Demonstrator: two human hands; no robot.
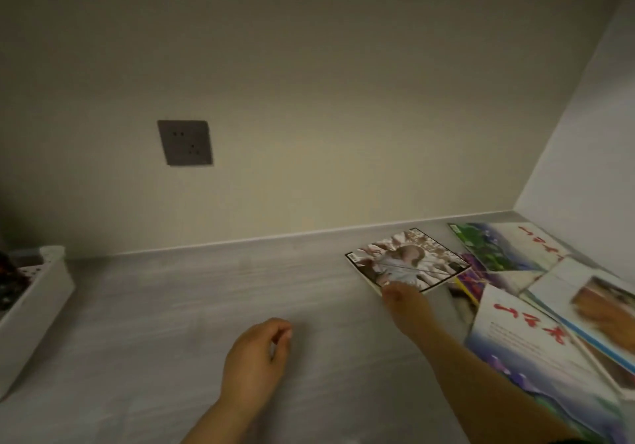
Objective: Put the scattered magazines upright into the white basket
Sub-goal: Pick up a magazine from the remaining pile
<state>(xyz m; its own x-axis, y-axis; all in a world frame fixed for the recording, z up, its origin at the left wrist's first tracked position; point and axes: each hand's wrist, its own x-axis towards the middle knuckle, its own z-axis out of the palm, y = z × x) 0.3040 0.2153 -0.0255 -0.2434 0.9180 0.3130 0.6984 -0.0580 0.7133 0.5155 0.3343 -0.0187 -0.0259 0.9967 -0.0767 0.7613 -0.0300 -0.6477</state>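
Several magazines lie scattered flat on the right side of the grey table [192, 306]. My right hand [403, 301] pinches the near corner of a magazine with a photo cover [409, 258], which lies partly over a purple one. A large magazine with red characters [536, 337] sits beside my right forearm, and a green-and-white one [505, 247] lies further back. My left hand [256, 361] hovers over the middle of the table, fingers loosely curled, holding nothing. The white basket [34, 302] stands at the far left edge, with a dark magazine [8, 282] inside it.
A beige wall with a grey power socket [185, 142] runs along the back of the table. A white side wall [591, 127] closes off the right corner behind the magazines. Another magazine with an orange picture [601, 309] lies at the far right.
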